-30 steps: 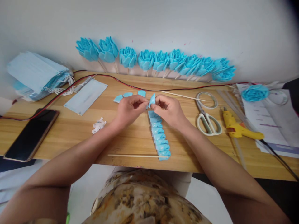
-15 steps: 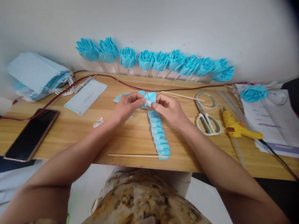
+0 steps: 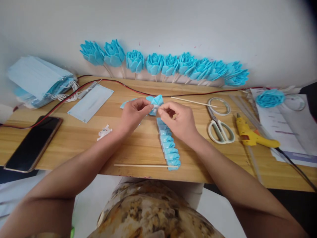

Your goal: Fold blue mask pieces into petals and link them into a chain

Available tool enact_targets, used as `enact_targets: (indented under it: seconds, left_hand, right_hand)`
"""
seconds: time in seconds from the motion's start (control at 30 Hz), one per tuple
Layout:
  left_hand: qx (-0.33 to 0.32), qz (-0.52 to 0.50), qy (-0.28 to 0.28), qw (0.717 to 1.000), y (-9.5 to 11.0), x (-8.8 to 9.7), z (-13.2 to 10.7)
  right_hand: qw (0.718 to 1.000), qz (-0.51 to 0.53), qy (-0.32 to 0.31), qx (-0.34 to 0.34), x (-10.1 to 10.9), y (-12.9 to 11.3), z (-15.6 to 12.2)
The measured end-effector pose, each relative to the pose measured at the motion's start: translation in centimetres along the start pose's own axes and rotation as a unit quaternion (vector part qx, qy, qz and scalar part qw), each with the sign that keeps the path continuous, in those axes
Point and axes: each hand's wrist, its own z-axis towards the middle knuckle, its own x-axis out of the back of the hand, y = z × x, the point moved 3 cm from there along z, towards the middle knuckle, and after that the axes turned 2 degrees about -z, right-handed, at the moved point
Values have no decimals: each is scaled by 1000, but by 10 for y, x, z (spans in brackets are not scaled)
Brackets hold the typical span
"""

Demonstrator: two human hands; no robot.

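Observation:
My left hand (image 3: 133, 114) and my right hand (image 3: 177, 119) meet above the middle of the wooden table (image 3: 74, 142). Both pinch one small folded blue petal piece (image 3: 156, 100), which has a white strip at its base. Just below the hands a row of several folded blue pieces (image 3: 168, 147) runs toward me, ending beside a thin wooden stick (image 3: 141, 165). A few loose blue pieces (image 3: 125, 104) lie behind my left hand.
Several finished blue flowers (image 3: 163, 64) lean on the wall. Scissors (image 3: 219, 129), a tape roll (image 3: 219, 105), a yellow glue gun (image 3: 251, 135) and papers lie right. A phone (image 3: 33, 142), a face mask (image 3: 90, 102), a mask stack (image 3: 37, 81) and white scraps (image 3: 104, 132) lie left.
The blue piece has been turned and opened into a fan shape between my fingers, and my hands have shifted slightly away from me. A white strip now shows at its base.

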Motion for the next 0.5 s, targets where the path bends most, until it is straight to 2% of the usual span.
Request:
enact_targets:
  seconds: [0.17, 0.3, 0.5]
  left_hand:
    - [-24, 9, -26, 999, 3, -4, -2]
    - [-55, 56, -24, 997, 3, -4, -3]
    - [-194, 173, -5, 966, 8, -6, -8]
  right_hand:
    - [1000, -5, 9, -8, -4, 8, 1]
    - [1000, -12, 5, -10, -4, 10, 2]
    - [1000, -27, 11, -12, -5, 10, 2]
